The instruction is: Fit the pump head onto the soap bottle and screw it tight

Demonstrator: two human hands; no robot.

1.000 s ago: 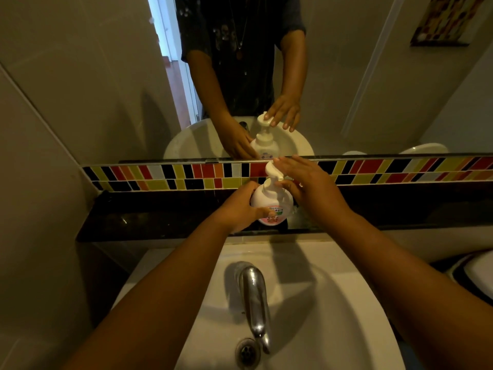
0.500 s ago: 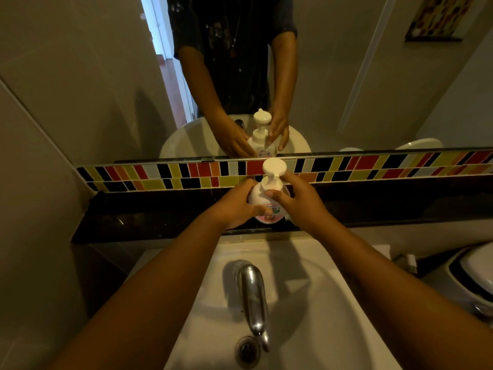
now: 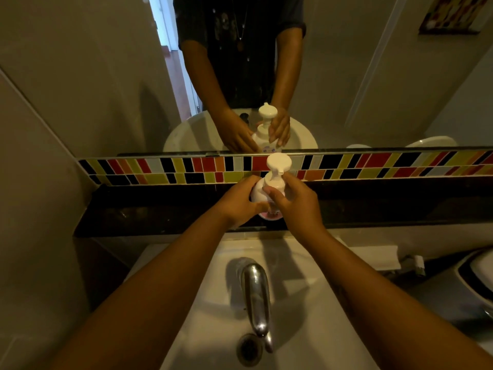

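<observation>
Left hand (image 3: pixel 240 201) wrapped around soap bottle (image 3: pixel 258 192) body. Right hand (image 3: pixel 296 201) clamped on collar, just under pump head (image 3: pixel 278 162). Bottle upright on ledge (image 3: pixel 160 209).

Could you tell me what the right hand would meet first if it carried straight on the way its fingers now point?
The right hand already touches the soap bottle near the pump head; past that, probably the left hand, though depth is unclear.
</observation>
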